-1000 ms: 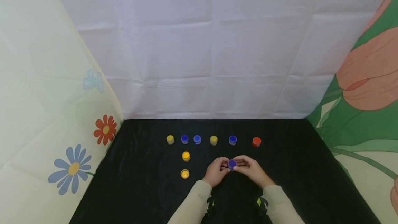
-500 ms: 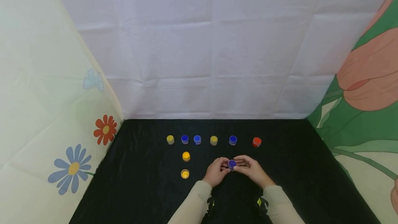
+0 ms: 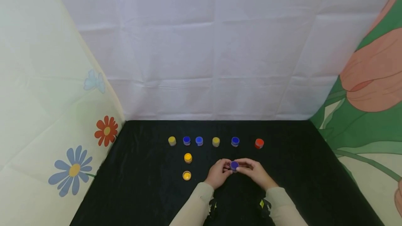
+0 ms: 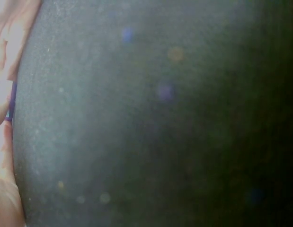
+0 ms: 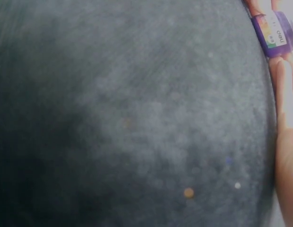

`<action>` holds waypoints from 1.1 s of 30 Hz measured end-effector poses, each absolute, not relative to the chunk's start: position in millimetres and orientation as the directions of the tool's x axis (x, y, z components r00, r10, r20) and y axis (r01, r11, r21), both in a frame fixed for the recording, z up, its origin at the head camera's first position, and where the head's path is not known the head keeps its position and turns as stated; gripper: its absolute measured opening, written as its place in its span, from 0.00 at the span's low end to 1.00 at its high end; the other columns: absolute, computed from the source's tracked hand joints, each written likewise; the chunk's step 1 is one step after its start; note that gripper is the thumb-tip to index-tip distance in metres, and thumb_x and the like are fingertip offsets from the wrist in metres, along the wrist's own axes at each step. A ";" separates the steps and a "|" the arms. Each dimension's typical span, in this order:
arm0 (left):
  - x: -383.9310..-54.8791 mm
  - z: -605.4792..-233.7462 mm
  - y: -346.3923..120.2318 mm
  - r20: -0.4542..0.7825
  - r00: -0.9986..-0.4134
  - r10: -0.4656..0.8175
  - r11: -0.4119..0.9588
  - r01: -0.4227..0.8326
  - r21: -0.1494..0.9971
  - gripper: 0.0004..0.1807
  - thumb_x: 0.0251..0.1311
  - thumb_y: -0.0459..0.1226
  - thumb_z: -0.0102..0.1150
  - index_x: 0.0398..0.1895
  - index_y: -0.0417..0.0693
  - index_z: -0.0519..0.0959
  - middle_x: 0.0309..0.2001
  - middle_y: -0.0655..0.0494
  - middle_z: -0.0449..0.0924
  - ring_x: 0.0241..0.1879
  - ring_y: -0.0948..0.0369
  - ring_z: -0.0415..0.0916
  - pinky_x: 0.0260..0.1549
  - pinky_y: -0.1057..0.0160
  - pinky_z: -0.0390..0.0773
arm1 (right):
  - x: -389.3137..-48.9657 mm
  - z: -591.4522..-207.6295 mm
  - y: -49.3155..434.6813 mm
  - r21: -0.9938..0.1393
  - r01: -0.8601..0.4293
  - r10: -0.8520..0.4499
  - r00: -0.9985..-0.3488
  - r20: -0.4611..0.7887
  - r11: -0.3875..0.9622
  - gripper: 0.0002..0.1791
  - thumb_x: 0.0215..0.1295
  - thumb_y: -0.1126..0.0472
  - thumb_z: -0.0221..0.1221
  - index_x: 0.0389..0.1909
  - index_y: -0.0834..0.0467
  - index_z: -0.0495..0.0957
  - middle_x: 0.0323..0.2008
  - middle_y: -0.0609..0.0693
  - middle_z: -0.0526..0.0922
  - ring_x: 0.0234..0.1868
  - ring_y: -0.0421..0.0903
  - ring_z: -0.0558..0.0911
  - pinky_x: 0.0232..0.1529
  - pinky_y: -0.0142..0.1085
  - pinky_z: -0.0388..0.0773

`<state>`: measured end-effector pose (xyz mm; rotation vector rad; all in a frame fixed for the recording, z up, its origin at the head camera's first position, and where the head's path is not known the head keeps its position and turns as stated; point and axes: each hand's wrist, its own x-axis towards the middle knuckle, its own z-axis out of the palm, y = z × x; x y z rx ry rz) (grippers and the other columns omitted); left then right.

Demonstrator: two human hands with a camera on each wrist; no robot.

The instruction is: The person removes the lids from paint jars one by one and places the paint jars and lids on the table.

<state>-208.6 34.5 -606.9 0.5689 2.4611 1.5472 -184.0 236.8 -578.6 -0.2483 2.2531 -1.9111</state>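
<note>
A small purple paint jar is held between both hands over the front middle of the black table. My left hand grips its left side with curled fingers. On the other side my right hand pinches it between thumb and fingers. The right wrist view shows the jar tipped on its side in that picture, with a printed label on its wall. Only a sliver of the jar shows at the left edge of the left wrist view.
Along the back of the black table stand several jars, among them a dark blue jar and a red jar. Left of the hands are two orange-yellow jars, a farther jar and a nearer jar. A white cloth hangs behind.
The fingers of my right hand have shifted slightly on the purple paint jar. My left hand and the other jars stay where they were.
</note>
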 end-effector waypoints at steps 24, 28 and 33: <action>-208.3 -604.9 35.5 0.060 -0.911 0.408 0.409 0.241 0.880 0.12 0.68 0.30 0.62 0.52 0.45 0.79 0.45 0.58 0.78 0.44 0.65 0.79 0.45 0.67 0.80 | -184.0 -580.7 235.7 -0.982 -0.057 -0.231 -0.973 0.013 0.182 0.22 0.70 0.65 0.63 0.59 0.72 0.75 0.56 0.70 0.79 0.48 0.36 0.83 0.50 0.29 0.79; -206.4 -602.0 34.6 0.054 -0.912 0.406 0.413 0.236 0.880 0.12 0.68 0.30 0.62 0.53 0.44 0.79 0.45 0.57 0.78 0.44 0.65 0.79 0.46 0.67 0.80 | -184.4 -581.7 235.9 -0.982 -0.056 -0.229 -0.973 0.014 0.178 0.22 0.70 0.64 0.63 0.59 0.72 0.75 0.55 0.70 0.79 0.49 0.37 0.83 0.50 0.29 0.79; -205.8 -600.4 34.2 0.054 -0.910 0.410 0.409 0.237 0.881 0.12 0.68 0.30 0.62 0.53 0.44 0.79 0.45 0.57 0.78 0.44 0.65 0.79 0.45 0.67 0.80 | -184.5 -582.5 235.6 -0.982 -0.051 -0.220 -0.975 0.009 0.184 0.21 0.70 0.64 0.63 0.59 0.72 0.75 0.54 0.69 0.80 0.48 0.37 0.83 0.50 0.30 0.79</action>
